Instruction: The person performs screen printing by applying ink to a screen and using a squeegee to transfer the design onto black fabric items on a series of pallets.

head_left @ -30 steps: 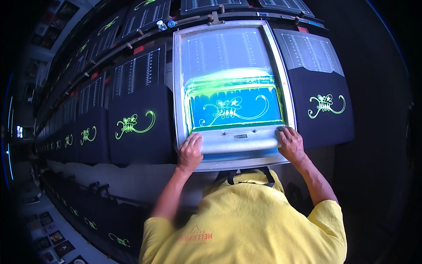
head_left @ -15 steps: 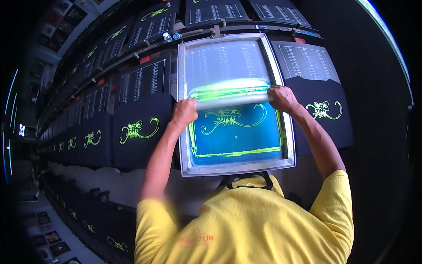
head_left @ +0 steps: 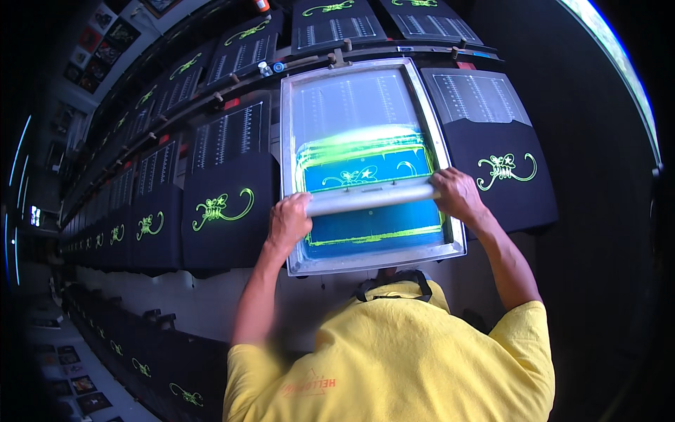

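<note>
While fingers of left hand [head_left: 290, 219] and right hand [head_left: 455, 194] clenched ends of pale squeegee [head_left: 373, 198], bar lay across middle of blue screen [head_left: 365, 176] in grey frame [head_left: 287, 176]; uneven grip pressure risked streaked green ink [head_left: 358, 149]; frame slipping might smear dark shirt [head_left: 503, 176] at right

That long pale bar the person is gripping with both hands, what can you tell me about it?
The bar is a long, pale grey squeegee, smooth and matte. It lies almost level across the blue mesh of the metal-framed printing screen, spanning nearly its full width, a little below the middle. Bright green ink is smeared on the mesh above it. The left hand grips one end and the right hand the other. Its blade edge is hidden.
</note>
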The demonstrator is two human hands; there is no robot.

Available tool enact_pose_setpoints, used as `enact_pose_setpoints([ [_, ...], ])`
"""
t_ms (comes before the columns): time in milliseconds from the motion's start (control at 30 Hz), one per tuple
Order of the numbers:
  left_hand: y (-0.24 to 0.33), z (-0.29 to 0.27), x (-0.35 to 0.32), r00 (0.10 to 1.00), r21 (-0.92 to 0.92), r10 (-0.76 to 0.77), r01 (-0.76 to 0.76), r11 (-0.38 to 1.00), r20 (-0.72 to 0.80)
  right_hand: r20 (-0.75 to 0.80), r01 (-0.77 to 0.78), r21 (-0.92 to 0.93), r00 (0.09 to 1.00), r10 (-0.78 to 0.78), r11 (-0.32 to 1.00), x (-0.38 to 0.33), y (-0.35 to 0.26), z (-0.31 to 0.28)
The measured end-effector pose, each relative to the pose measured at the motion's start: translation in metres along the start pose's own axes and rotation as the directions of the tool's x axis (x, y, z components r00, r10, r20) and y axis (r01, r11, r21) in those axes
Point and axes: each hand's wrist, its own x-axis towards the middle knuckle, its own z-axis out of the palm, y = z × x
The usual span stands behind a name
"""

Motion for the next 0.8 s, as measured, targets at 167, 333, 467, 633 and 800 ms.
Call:
enact_pose_setpoints([
  [167, 0.027, 0.019, -0.072, 1.000, -0.043, -0.026, 0.025, 0.999, -0.013, 0.025, -0.040, -0.008, 0.999, 0.041, 0.999, -0.078, -0.040, 0.014],
  [333, 0.040, 0.040, -0.111, 0.998, -0.002, -0.056, 0.057, 0.998, 0.027, 0.139, -0.059, -0.094, 0.988, 0.071, 0.994, -0.115, -0.060, 0.026],
  [467, 0.050, 0.045, -0.123, 0.996, 0.031, -0.050, 0.047, 0.998, 0.078, 0.254, -0.086, -0.057, 0.962, 0.098, 0.995, -0.123, -0.066, 0.027],
  [633, 0.054, 0.046, -0.131, 0.982, 0.139, -0.022, -0.005, 0.990, 0.190, 0.165, -0.130, 0.034, 0.979, 0.123, 0.991, -0.137, -0.069, 0.036],
  [800, 0.061, 0.024, -0.116, 0.977, -0.039, -0.015, 0.024, 0.999, 0.214, 0.093, -0.221, 0.258, 0.975, 0.204, 0.941, -0.133, -0.062, 0.018],
])
